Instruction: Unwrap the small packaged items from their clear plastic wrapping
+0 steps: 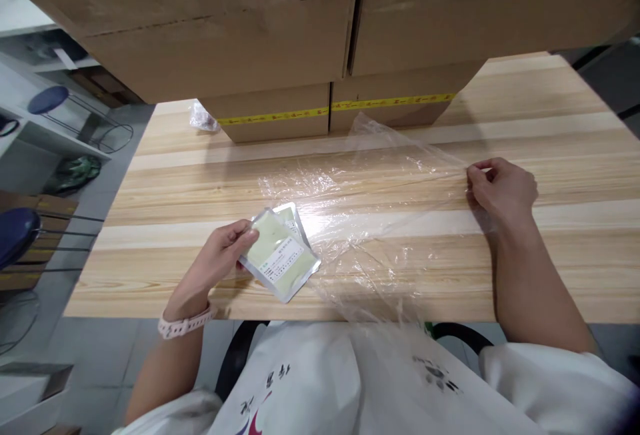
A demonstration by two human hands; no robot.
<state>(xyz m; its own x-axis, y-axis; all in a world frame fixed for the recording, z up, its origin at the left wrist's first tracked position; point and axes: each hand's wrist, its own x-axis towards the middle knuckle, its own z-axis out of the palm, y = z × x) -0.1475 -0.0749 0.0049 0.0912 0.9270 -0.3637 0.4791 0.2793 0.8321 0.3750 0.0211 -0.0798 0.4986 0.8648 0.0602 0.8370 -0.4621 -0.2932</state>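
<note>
Head view: my left hand (220, 255) grips the foil sachets (280, 255), right hand (500, 188) pinches the clear plastic bag (380, 221); I'd best keep its mouth taut.

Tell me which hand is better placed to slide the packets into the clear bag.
Probably the left. The left hand already grips the packets right beside the clear plastic bag, while the right hand pinches the bag's far edge on the wooden table.

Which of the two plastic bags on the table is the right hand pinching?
The large clear bag spread mid-table, pinched by the right hand; the small crumpled bag lies untouched beside the boxes.
</note>
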